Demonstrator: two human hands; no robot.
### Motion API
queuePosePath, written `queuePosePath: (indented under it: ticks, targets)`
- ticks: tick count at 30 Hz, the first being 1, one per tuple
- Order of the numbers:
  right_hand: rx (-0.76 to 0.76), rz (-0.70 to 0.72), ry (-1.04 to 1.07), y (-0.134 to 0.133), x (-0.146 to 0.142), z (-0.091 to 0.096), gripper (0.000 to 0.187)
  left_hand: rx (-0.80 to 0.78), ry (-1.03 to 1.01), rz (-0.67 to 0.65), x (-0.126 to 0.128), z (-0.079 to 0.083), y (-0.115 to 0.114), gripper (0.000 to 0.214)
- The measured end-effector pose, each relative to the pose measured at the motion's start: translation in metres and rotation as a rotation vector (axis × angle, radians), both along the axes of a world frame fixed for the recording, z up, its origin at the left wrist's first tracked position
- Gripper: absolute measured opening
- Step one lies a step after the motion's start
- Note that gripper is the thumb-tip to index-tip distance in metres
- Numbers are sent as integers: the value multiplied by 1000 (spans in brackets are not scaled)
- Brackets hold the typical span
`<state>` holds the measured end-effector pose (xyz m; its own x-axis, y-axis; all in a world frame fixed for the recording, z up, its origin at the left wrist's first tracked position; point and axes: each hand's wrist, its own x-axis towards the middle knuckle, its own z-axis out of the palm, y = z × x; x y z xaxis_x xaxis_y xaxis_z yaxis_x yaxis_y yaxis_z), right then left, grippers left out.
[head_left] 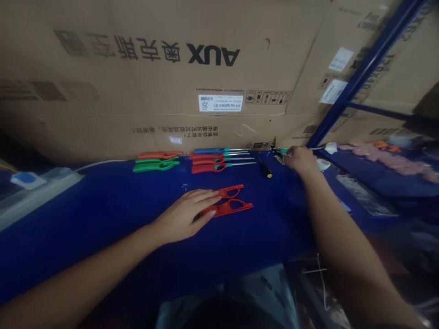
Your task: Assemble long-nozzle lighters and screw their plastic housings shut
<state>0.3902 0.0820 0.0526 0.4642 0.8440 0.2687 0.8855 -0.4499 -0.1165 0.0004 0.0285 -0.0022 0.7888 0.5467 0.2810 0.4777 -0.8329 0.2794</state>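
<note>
My left hand (187,212) lies flat with fingers stretched out on the near ends of two red plastic handle shells (231,204) in the middle of the blue table (103,214). My right hand (302,160) reaches to the far right edge, fingers curled on a small teal and metal part (281,154) that I cannot make out clearly. Behind the shells lie a row of long lighters (219,161), red and blue with metal tubes, and green and orange handle shells (156,162). A black screwdriver with a yellow tip (265,170) lies between the lighters and my right hand.
Large cardboard boxes (171,77) stand against the table's back edge. A blue metal rack post (360,73) slants up at right. A clear plastic tray (34,187) sits at far left, a white cable (99,163) runs along the back, pink items (387,157) lie far right.
</note>
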Motion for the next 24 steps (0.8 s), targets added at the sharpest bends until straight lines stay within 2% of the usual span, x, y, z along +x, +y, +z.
queuePosePath:
  ticks: [3, 7, 14, 24]
  targets:
    - [-48, -192, 6, 4, 22, -7, 32, 2, -10, 4, 0, 0, 1, 41]
    - [-102, -299, 20, 11, 41, -17, 43, -8, -25, -11, 0, 1, 2, 42]
    - [-148, -297, 42, 19, 54, -33, 46, 11, -32, -7, 0, 2, 4, 42]
    - [-127, -330, 76, 19, 58, -37, 48, 2, -95, -15, -1, 0, 6, 40]
